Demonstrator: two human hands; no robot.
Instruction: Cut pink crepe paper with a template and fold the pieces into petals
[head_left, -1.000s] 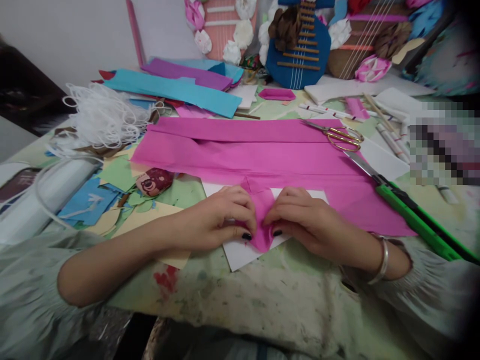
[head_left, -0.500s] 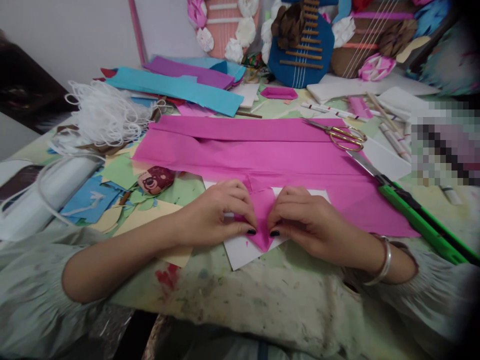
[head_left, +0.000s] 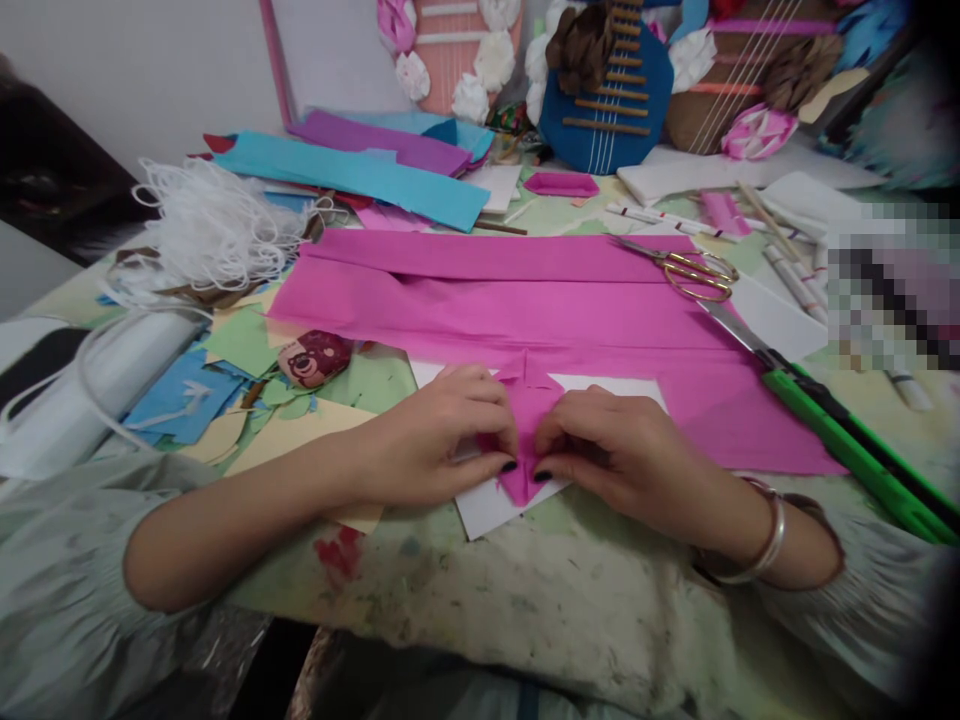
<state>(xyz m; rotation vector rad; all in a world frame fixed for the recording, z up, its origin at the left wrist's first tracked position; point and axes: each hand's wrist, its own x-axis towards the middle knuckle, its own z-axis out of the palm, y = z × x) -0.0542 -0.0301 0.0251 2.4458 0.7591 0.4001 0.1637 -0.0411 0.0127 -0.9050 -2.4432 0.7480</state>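
Note:
A small folded piece of pink paper [head_left: 526, 415] stands between my two hands, its pointed end toward me. My left hand [head_left: 469, 437] pinches its left edge, thumb and fingers together. On the opposite edge, my right hand [head_left: 604, 440] grips the same piece, its curled fingers hiding part of it. Under both hands lies a white sheet [head_left: 474, 512]. Just beyond them a large pink paper [head_left: 480, 305] is spread across the table, with gold-handled scissors [head_left: 697, 272] on its right part and a green cutter [head_left: 840, 440] over its right edge.
White string [head_left: 217, 225] is heaped at the left, near blue paper scraps [head_left: 184, 395] and a maroon bear-faced item [head_left: 315, 358]. Cyan paper [head_left: 352, 178] lies behind. Markers [head_left: 795, 275] lie at the right. A blue paper instrument [head_left: 607, 95] leans at the back.
The folded pink piece now shows a raised point at its far end and wider side corners. My right hand has shifted slightly, and its fingers are nearer to my left hand's.

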